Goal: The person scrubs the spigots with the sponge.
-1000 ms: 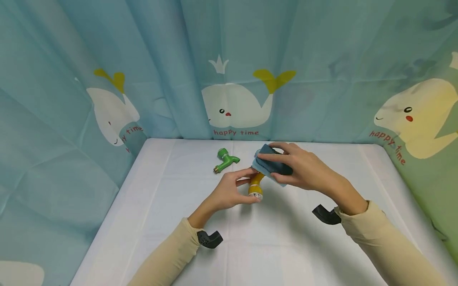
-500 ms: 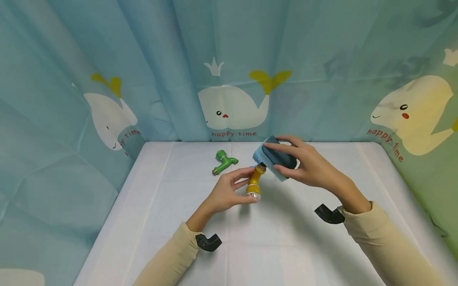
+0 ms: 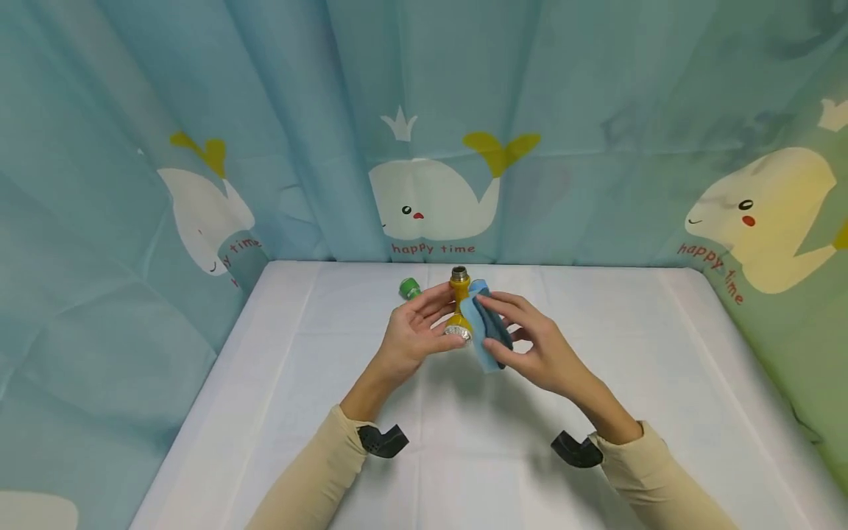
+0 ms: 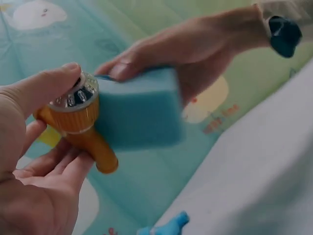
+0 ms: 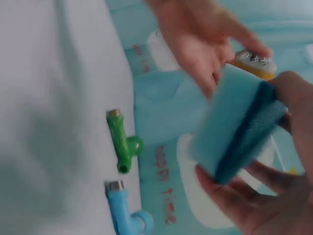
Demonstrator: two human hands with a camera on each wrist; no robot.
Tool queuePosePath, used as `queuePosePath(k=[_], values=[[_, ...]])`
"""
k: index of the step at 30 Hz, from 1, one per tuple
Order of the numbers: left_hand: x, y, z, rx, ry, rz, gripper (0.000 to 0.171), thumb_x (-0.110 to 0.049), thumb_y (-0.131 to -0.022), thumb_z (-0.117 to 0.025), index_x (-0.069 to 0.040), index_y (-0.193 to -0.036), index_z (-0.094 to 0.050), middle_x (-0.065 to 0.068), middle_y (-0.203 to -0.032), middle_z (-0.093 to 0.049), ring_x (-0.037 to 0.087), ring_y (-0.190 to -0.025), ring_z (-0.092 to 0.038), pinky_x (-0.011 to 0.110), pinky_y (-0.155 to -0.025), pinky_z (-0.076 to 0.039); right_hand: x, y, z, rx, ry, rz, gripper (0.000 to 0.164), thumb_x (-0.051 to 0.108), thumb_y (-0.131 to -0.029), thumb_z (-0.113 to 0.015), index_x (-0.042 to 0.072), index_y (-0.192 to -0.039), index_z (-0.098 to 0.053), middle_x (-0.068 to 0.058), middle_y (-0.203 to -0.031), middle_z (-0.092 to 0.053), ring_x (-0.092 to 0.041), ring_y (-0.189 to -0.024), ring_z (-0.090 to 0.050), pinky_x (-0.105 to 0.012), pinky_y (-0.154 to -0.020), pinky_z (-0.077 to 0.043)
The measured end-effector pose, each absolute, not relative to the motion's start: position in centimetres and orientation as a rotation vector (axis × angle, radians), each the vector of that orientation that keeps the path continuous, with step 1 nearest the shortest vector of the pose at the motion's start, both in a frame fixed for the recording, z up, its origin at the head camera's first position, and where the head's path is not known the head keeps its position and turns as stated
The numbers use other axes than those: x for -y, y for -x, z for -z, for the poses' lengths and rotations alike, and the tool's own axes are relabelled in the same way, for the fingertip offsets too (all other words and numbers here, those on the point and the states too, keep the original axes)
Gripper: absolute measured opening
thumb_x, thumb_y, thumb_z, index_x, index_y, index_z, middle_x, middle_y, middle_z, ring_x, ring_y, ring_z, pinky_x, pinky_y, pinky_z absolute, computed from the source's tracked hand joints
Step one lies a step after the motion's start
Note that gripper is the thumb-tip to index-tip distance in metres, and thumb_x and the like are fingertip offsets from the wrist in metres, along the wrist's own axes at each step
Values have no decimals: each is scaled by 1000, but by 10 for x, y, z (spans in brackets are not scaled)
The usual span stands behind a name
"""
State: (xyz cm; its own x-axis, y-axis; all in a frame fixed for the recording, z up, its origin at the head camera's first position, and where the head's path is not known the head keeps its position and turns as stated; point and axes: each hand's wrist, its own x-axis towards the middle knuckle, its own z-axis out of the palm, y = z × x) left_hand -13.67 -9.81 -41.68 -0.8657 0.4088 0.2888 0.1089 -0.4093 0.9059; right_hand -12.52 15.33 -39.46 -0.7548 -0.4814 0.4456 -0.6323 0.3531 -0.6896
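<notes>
My left hand [image 3: 417, 331] holds a yellow tap [image 3: 462, 289] above the white table, thumb on its clear, silvery knob. The tap's threaded metal end points up and away. From the right, my right hand [image 3: 530, 344] grips a two-layer sponge [image 3: 478, 335], light blue with a darker blue face. The light blue layer lies right at the tap's side. In the left wrist view the sponge [image 4: 142, 117] is blurred beside the yellow tap [image 4: 80, 117]. Much of the tap is hidden behind the sponge in the right wrist view.
A green tap [image 5: 119, 142] and a blue tap [image 5: 124, 210] lie on the table near its far edge, partly hidden behind the hands in the head view. A blue curtain [image 3: 298, 110] with whale prints stands round the white table [image 3: 298, 353].
My right hand has moved left and down, bringing the sponge to the yellow tap's side. My left hand has turned the tap and raised it slightly; the green tap is now partly covered.
</notes>
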Motion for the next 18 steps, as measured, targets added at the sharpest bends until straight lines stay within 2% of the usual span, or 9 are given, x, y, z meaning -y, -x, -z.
queuePosePath(k=[6, 9, 12, 14, 18], values=[[103, 135, 420, -1580, -699, -2382, 84, 6, -81, -84, 8, -151, -40, 27, -152, -45, 34, -135, -50, 38, -108, -49, -151, 125, 394, 2458, -1039, -1206, 60, 9, -89, -80, 18, -145, -60, -12, -146, -53, -28, -113, -62, -37, -74, -60], [105, 134, 422, -1669, -720, -2323, 84, 3, -78, -87, 8, -150, -43, 25, -151, -47, 34, -132, -52, 39, -107, -49, -150, 123, 393, 2478, -1102, -992, 59, 15, -90, -80, 20, -145, -61, -16, -149, -48, -33, -120, -57, -41, -74, -58], [107, 133, 423, -1755, -713, -2274, 83, -2, -77, -90, 5, -148, -48, 23, -148, -51, 34, -130, -55, 39, -106, -50, -151, 121, 392, 2467, -1081, -832, 58, 16, -87, -82, 22, -142, -64, -17, -150, -47, -34, -118, -55, -42, -70, -56], [107, 134, 422, -1798, -727, -2250, 82, -5, -78, -90, 3, -148, -49, 20, -147, -52, 34, -129, -55, 40, -106, -50, -151, 121, 392, 2450, -1042, -840, 59, 15, -85, -84, 22, -141, -65, -16, -150, -47, -32, -115, -56, -41, -69, -56], [107, 136, 422, -1833, -761, -2242, 81, -10, -79, -91, 2, -148, -50, 19, -147, -53, 31, -129, -56, 39, -105, -51, -149, 122, 394, 2472, -1056, -889, 59, 17, -88, -82, 20, -143, -63, -17, -153, -44, -35, -121, -55, -42, -75, -56]])
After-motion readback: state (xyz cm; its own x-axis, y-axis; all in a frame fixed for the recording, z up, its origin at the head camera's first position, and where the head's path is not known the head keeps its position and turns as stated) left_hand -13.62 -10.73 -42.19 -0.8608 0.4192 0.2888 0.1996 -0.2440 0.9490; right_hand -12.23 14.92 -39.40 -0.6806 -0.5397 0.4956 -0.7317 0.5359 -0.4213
